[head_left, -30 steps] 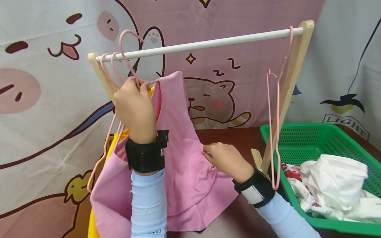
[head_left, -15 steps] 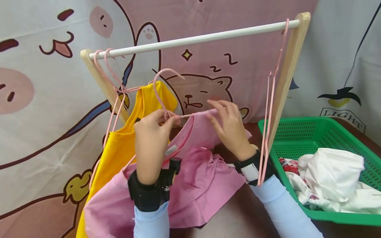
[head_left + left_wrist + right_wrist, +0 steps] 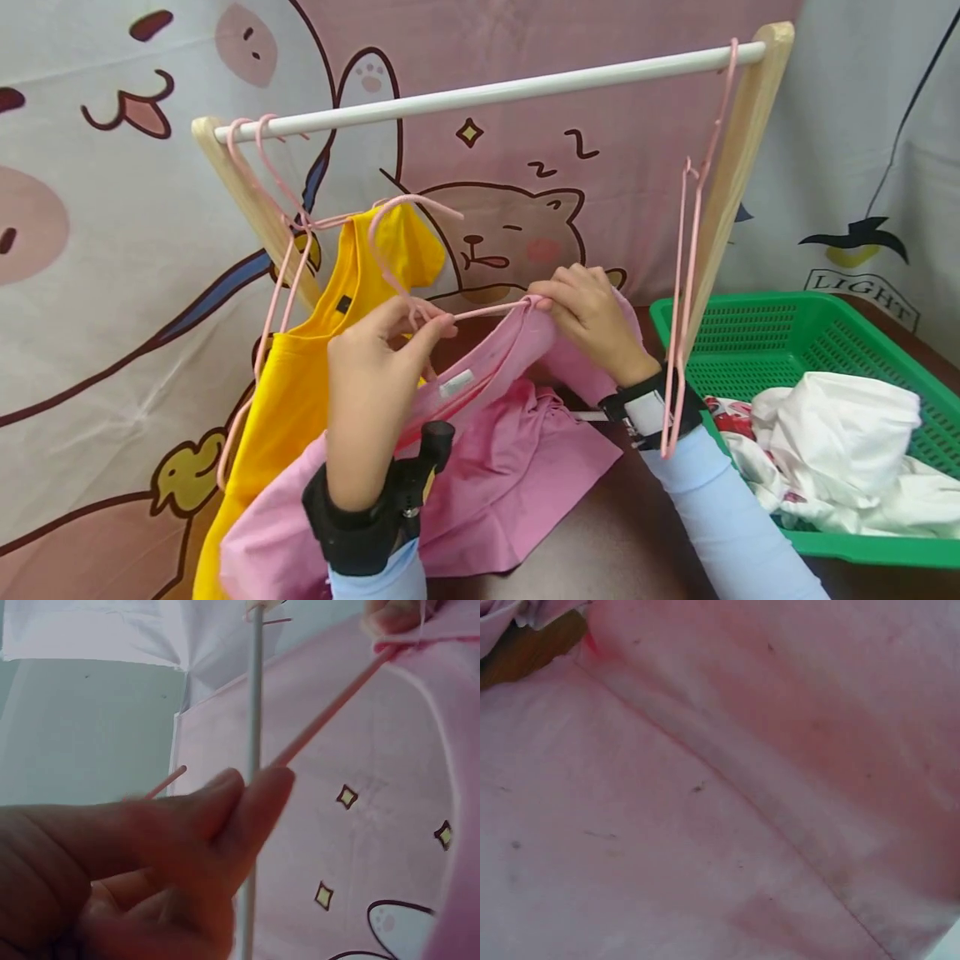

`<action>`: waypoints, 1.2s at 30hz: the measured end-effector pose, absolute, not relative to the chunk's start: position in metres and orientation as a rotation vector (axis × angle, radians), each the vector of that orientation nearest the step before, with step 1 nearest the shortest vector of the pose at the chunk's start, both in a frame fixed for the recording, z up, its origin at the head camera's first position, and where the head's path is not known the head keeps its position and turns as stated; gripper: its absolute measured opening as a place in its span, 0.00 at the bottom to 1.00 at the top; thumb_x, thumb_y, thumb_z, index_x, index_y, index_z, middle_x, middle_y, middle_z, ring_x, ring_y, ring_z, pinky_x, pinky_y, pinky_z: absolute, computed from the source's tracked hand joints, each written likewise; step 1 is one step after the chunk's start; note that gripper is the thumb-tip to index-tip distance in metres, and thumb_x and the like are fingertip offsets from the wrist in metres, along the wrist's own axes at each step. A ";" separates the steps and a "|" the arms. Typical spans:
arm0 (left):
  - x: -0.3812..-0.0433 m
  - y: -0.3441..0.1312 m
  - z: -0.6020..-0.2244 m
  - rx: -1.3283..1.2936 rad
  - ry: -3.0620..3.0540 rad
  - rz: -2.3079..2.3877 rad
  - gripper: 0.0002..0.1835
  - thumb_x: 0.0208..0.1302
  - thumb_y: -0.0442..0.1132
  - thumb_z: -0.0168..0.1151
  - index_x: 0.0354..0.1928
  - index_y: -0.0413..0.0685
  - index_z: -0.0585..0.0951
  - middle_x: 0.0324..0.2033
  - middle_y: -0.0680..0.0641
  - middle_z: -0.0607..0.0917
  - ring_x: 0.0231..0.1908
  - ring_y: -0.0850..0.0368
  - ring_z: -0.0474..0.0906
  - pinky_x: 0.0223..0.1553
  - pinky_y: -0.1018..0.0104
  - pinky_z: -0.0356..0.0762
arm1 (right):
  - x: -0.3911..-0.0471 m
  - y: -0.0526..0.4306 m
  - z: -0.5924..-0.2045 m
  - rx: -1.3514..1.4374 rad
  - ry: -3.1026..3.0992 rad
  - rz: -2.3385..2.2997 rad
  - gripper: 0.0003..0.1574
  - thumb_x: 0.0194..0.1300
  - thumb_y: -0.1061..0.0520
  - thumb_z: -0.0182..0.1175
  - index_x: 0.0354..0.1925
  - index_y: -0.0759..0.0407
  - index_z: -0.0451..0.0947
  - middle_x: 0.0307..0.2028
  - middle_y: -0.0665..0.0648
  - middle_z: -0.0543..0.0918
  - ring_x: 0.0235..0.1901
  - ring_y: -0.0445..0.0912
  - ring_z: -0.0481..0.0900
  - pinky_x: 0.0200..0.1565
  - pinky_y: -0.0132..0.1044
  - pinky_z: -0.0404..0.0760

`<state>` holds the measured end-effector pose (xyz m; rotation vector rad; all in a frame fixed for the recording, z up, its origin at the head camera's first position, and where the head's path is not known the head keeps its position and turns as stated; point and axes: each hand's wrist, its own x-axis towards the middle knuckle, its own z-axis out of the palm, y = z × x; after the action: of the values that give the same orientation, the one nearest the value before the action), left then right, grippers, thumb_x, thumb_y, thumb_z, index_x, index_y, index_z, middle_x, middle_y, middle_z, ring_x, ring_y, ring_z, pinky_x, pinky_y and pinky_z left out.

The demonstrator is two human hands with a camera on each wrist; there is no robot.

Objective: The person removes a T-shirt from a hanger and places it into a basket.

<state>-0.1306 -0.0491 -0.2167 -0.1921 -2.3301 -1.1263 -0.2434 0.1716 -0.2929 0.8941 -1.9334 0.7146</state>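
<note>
My left hand (image 3: 371, 371) pinches a pink clothes hanger (image 3: 487, 311) just below its hook, which is free of the rail. A pink top (image 3: 517, 483) with a white neck label hangs from this hanger, its left side lower. At the top's right shoulder, the fingers of my right hand (image 3: 588, 321) pinch the cloth by the end of the hanger's arm. The left wrist view shows thumb and finger (image 3: 259, 802) closed on the hanger (image 3: 337, 709), with part of the right hand (image 3: 397, 615) at the cloth. Pink cloth (image 3: 705, 825) fills most of the right wrist view.
A white rail (image 3: 480, 93) on wooden posts spans the back. At its left end a yellow top (image 3: 300, 392) hangs among pink hangers (image 3: 270, 333); more hangers (image 3: 686, 317) hang at the right post. A green basket (image 3: 750, 312) with white clothes (image 3: 847, 450) stands right.
My left hand has brought the hanger down and right, away from the rail. My right hand has risen from the lower cloth to the shoulder, and more of the hanger's arm shows bare.
</note>
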 end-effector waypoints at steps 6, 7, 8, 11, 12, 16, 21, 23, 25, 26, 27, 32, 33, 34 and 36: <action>-0.120 -0.058 -0.215 -0.121 -2.341 -1.043 0.11 0.53 0.47 0.68 0.25 0.49 0.80 0.23 0.51 0.82 0.25 0.61 0.73 0.25 0.64 0.72 | -0.248 0.186 -0.289 0.776 -1.952 0.993 0.26 0.69 0.44 0.43 0.38 0.63 0.77 0.29 0.59 0.74 0.35 0.47 0.67 0.42 0.33 0.61; -0.118 -0.059 -0.215 -0.122 -2.348 -1.016 0.11 0.53 0.47 0.69 0.24 0.48 0.80 0.24 0.51 0.83 0.26 0.61 0.72 0.26 0.64 0.72 | -0.249 0.187 -0.289 0.749 -1.947 1.041 0.23 0.69 0.47 0.45 0.38 0.64 0.77 0.30 0.59 0.74 0.35 0.45 0.67 0.43 0.32 0.62; -0.117 -0.059 -0.215 -0.130 -2.351 -0.993 0.11 0.52 0.46 0.69 0.24 0.48 0.81 0.25 0.51 0.83 0.26 0.60 0.72 0.27 0.66 0.71 | -0.249 0.188 -0.289 0.723 -1.944 1.093 0.20 0.69 0.50 0.46 0.39 0.65 0.76 0.30 0.59 0.74 0.36 0.44 0.67 0.42 0.31 0.63; -0.117 -0.063 -0.218 -0.118 -2.380 -0.930 0.09 0.52 0.48 0.69 0.26 0.51 0.83 0.24 0.53 0.83 0.27 0.61 0.71 0.29 0.68 0.70 | -0.251 0.189 -0.291 0.598 -1.950 1.237 0.15 0.70 0.55 0.47 0.43 0.64 0.75 0.34 0.55 0.74 0.37 0.36 0.68 0.42 0.26 0.65; -0.118 -0.065 -0.220 -0.115 -2.386 -0.923 0.09 0.52 0.49 0.69 0.27 0.52 0.84 0.24 0.53 0.83 0.27 0.61 0.72 0.29 0.67 0.70 | -0.251 0.190 -0.292 0.554 -1.955 1.281 0.15 0.70 0.55 0.46 0.44 0.64 0.75 0.35 0.52 0.75 0.38 0.34 0.69 0.43 0.24 0.65; -0.127 -0.075 -0.235 -0.128 -2.375 -0.868 0.11 0.50 0.57 0.68 0.27 0.60 0.84 0.23 0.58 0.82 0.27 0.65 0.72 0.31 0.70 0.69 | -0.253 0.192 -0.294 0.416 -1.955 1.430 0.19 0.71 0.52 0.44 0.45 0.65 0.74 0.35 0.41 0.74 0.40 0.33 0.70 0.46 0.24 0.66; -0.131 -0.079 -0.240 -0.087 -2.341 -0.847 0.12 0.49 0.60 0.67 0.28 0.64 0.84 0.23 0.61 0.82 0.25 0.67 0.70 0.28 0.72 0.69 | -0.257 0.194 -0.298 0.308 -2.026 1.516 0.22 0.72 0.48 0.42 0.45 0.65 0.73 0.33 0.40 0.71 0.39 0.36 0.68 0.46 0.27 0.64; -0.128 -0.074 -0.232 -0.068 -2.340 -0.861 0.10 0.50 0.57 0.68 0.27 0.62 0.85 0.22 0.60 0.83 0.24 0.66 0.70 0.25 0.72 0.68 | -0.257 0.194 -0.301 0.280 -2.105 1.498 0.23 0.72 0.47 0.42 0.45 0.63 0.73 0.33 0.43 0.71 0.38 0.37 0.67 0.45 0.28 0.64; -0.123 -0.067 -0.222 -0.080 -2.353 -0.885 0.09 0.50 0.51 0.70 0.27 0.56 0.86 0.22 0.55 0.84 0.23 0.62 0.72 0.24 0.70 0.69 | -0.257 0.196 -0.305 0.269 -2.170 1.483 0.23 0.72 0.46 0.41 0.45 0.63 0.72 0.32 0.48 0.69 0.36 0.38 0.66 0.42 0.29 0.63; -0.123 -0.064 -0.218 -0.088 -2.366 -0.887 0.09 0.51 0.50 0.70 0.27 0.54 0.86 0.23 0.53 0.84 0.24 0.61 0.73 0.25 0.71 0.69 | -0.257 0.196 -0.307 0.270 -2.196 1.471 0.24 0.72 0.45 0.41 0.44 0.63 0.72 0.31 0.51 0.68 0.35 0.39 0.65 0.41 0.30 0.63; -0.123 -0.061 -0.215 -0.098 -2.379 -0.892 0.08 0.51 0.48 0.70 0.27 0.52 0.86 0.23 0.52 0.85 0.25 0.59 0.74 0.25 0.70 0.69 | -0.257 0.197 -0.309 0.275 -2.211 1.464 0.24 0.72 0.46 0.41 0.44 0.64 0.72 0.31 0.53 0.67 0.34 0.40 0.65 0.40 0.30 0.63; -0.133 -0.051 -0.209 -0.095 -2.488 -0.895 0.11 0.52 0.48 0.69 0.27 0.47 0.85 0.26 0.47 0.86 0.30 0.52 0.77 0.30 0.68 0.69 | -0.259 0.201 -0.315 0.277 -2.292 1.436 0.25 0.73 0.46 0.38 0.45 0.66 0.69 0.34 0.60 0.69 0.37 0.46 0.66 0.42 0.34 0.63; -0.136 -0.050 -0.209 -0.086 -2.501 -0.892 0.12 0.52 0.48 0.69 0.27 0.46 0.85 0.26 0.47 0.86 0.30 0.51 0.77 0.30 0.68 0.68 | -0.259 0.201 -0.316 0.257 -2.315 1.424 0.25 0.73 0.46 0.38 0.46 0.66 0.68 0.36 0.61 0.70 0.39 0.48 0.67 0.44 0.36 0.64; -0.138 -0.049 -0.210 -0.083 -2.510 -0.883 0.12 0.53 0.48 0.69 0.27 0.46 0.85 0.26 0.47 0.86 0.31 0.51 0.77 0.31 0.67 0.68 | -0.259 0.201 -0.316 0.232 -2.337 1.416 0.25 0.74 0.46 0.38 0.47 0.66 0.67 0.39 0.63 0.71 0.42 0.50 0.68 0.47 0.38 0.66; -0.141 -0.046 -0.211 -0.082 -2.518 -0.868 0.12 0.52 0.48 0.69 0.27 0.46 0.85 0.26 0.47 0.86 0.31 0.50 0.77 0.31 0.66 0.67 | -0.257 0.199 -0.316 0.160 -2.351 1.379 0.24 0.73 0.46 0.38 0.51 0.66 0.66 0.44 0.66 0.72 0.46 0.55 0.70 0.50 0.45 0.67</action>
<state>-0.1414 -0.0461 -0.2105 -0.0823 -2.5183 -0.8682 -0.2568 0.1994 -0.3156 0.1604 -2.3515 1.3793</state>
